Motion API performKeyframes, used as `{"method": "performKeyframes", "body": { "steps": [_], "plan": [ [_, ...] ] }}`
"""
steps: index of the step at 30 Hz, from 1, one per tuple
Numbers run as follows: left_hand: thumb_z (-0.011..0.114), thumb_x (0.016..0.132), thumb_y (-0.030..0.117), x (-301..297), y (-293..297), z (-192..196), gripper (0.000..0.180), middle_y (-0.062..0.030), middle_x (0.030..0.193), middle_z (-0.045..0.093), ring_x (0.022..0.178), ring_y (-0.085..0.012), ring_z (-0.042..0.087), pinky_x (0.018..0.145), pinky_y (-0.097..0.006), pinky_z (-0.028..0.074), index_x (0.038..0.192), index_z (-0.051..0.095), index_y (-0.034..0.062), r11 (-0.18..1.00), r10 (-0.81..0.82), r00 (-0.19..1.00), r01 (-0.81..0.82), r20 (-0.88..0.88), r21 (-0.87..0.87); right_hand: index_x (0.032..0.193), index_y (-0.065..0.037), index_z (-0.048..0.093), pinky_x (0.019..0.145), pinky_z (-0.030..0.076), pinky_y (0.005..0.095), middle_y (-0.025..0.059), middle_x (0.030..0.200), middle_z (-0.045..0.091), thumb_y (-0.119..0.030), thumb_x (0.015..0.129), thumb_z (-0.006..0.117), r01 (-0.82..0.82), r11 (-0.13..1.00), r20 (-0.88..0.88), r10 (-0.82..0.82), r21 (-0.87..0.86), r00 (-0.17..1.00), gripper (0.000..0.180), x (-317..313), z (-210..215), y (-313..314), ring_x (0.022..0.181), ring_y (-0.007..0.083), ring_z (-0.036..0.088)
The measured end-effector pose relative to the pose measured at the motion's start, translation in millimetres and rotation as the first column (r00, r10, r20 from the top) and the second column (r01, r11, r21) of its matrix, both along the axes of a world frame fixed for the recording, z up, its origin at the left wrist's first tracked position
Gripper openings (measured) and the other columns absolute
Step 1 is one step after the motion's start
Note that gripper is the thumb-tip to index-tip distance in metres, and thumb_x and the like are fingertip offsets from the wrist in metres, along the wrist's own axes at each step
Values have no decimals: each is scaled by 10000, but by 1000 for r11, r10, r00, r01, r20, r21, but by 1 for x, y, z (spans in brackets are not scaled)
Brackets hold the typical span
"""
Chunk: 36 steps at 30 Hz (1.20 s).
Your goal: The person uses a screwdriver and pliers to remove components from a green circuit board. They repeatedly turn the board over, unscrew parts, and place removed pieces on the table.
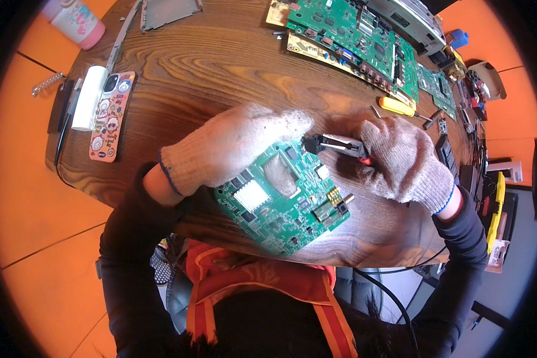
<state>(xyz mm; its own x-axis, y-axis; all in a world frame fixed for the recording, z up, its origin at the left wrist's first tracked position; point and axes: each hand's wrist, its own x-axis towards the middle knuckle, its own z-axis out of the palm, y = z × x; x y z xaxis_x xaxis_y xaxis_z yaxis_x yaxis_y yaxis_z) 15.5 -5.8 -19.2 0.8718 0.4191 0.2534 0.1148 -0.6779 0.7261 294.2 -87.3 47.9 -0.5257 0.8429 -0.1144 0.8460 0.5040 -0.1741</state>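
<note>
The green circuit board (286, 218) is tilted up over the near edge of the wooden table (221, 53), just in front of the person's red apron (262, 277). I can see a silvery square heat sink (250, 196) on its left half, a grey pad (280, 176) near the middle, and a brassy connector (334, 197) toward the lower right corner. The left hand (232, 146), in a pale knit glove, grasps the board along its upper left side, fingers stretched across the top edge. The right hand, gloved too (400, 158), is clenched round the pliers (343, 145), whose jaws are right at the board's upper corner; from here I can't tell whether they bite on anything. Just beyond that hand lies a yellow-handled screwdriver (397, 106), and past it are more green circuit boards (352, 30), overlapping at the far right. Over on the left, a phone in a cartoon-covered case (112, 119) lies beside a white cylinder (90, 98), with a pink-and-white tumbler (74, 24) farther off.
</note>
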Motion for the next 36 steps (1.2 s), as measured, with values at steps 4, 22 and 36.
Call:
{"method": "performKeyframes", "body": {
  "steps": [4,22,36],
  "plan": [
    [450,1045,159,-3,4,-5,356,-176,1157,698,1071,-270,682,967,-352,529,1274,603,-66,986,55,997,-62,-53,-154,1271,-30,613,762,541,424,173,936,686,-248,822,739,147,979,-225,-176,-141,958,515,2,-20,-10,831,350,694],
    [651,975,265,-8,24,-2,388,-75,1064,711,902,-142,687,791,-272,573,1240,614,-16,797,567,823,-538,35,-274,1351,-37,554,747,537,275,67,1110,664,-142,967,653,615,621,-701,-697,-485,151,410,43,-57,-44,945,114,637],
    [584,988,251,-4,20,2,324,-182,1020,714,957,-326,705,844,-397,568,1222,560,27,846,525,846,-507,93,-165,1272,44,565,631,539,284,172,1043,709,-143,956,538,250,560,-612,-696,-790,-374,368,59,-61,-56,799,203,673]
  ]
}}
